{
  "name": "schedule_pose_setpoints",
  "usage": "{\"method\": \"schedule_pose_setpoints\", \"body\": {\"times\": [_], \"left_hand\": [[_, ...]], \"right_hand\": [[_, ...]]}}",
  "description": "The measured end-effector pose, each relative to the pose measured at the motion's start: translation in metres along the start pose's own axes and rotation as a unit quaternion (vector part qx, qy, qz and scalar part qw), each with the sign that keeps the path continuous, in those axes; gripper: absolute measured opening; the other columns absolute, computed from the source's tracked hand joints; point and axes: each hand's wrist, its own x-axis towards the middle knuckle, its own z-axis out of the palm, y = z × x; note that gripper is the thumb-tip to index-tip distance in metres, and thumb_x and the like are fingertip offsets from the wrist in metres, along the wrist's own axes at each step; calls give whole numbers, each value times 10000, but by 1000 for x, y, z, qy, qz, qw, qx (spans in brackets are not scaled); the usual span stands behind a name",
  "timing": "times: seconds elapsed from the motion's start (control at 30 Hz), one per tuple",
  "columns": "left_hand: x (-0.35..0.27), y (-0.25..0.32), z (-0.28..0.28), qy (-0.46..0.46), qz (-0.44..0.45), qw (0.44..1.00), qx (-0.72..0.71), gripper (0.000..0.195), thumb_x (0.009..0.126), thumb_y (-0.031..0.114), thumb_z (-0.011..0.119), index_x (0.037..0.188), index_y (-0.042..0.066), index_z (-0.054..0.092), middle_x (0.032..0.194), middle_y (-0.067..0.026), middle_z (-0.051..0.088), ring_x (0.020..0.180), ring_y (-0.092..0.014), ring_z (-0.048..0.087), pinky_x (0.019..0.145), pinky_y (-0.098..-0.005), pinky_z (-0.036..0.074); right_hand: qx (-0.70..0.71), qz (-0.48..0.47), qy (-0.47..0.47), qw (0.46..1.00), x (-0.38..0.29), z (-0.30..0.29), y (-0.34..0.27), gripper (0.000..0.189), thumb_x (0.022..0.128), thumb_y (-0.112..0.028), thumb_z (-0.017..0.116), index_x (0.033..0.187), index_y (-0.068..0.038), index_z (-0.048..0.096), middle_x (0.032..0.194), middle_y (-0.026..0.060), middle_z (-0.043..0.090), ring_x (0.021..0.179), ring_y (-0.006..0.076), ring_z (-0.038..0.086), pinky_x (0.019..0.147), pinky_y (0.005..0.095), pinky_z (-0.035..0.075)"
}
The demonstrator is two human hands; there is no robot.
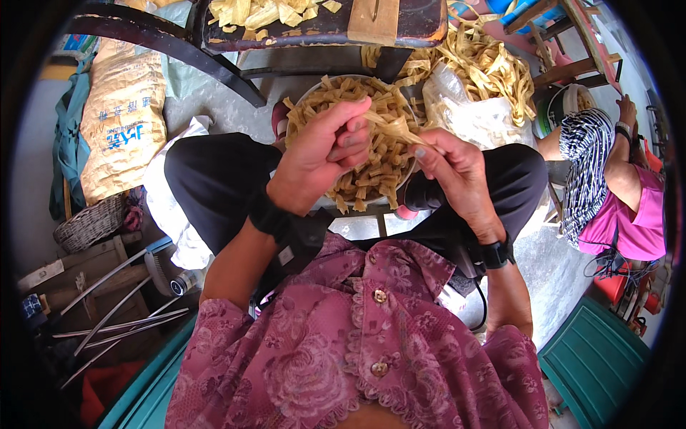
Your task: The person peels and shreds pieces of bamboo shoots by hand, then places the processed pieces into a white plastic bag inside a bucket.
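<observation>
Both hands are raised over a round basin [308, 93], pulling one folded tan-yellow strip [395, 127] between them; it looks like tofu skin. My left hand [335, 142] is curled in a fist, with the strip's left end at its thumb and forefinger. My right hand [455, 169] pinches the other end between thumb and fingers. Many short knotted pieces [370, 171] of the same material heap up in the basin, which sits between my knees. The hands partly hide this heap.
Long loose strips [493, 69] lie beyond the basin to the right, by a clear plastic bag [455, 110]. Ahead, a dark chair seat [316, 32] holds cut pieces [268, 12] and a wooden block [373, 21]. A paper sack [123, 118] stands left; another person [616, 187] sits right.
</observation>
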Motion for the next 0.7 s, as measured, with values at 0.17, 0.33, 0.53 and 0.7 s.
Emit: {"method": "schedule_pose_setpoints", "body": {"times": [0.17,0.33,0.53,0.7], "left_hand": [[-13,-3,-3,-33,19,997,61,257,932,263,478,718,125,439,549,62,357,431,-28,265,427,-192,231],[-11,-3,2,-59,81,955,279,347,881,148,541,1192,60,414,828,-20,552,571,-43,438,503,-175,345],[2,6,3,-30,92,956,278,100,869,117,561,929,37,563,634,31,492,513,-24,406,449,-186,302],[-13,14,-3,38,114,957,264,67,866,107,566,874,42,550,625,20,500,494,-34,431,431,-178,322]], "right_hand": [[-27,46,33,998,-17,3,-13,138,895,-98,556,971,-6,625,680,-28,498,573,13,441,393,180,415],[-96,-54,39,993,-3,8,-7,141,879,-59,565,1002,-35,628,704,-7,523,610,44,469,517,201,433],[-82,-15,-38,996,13,8,-16,64,882,-51,544,916,-22,589,626,6,470,529,61,431,468,223,386],[-34,53,-101,993,5,-6,-33,107,890,-88,551,832,-2,578,600,0,458,494,53,472,427,213,382]]}}
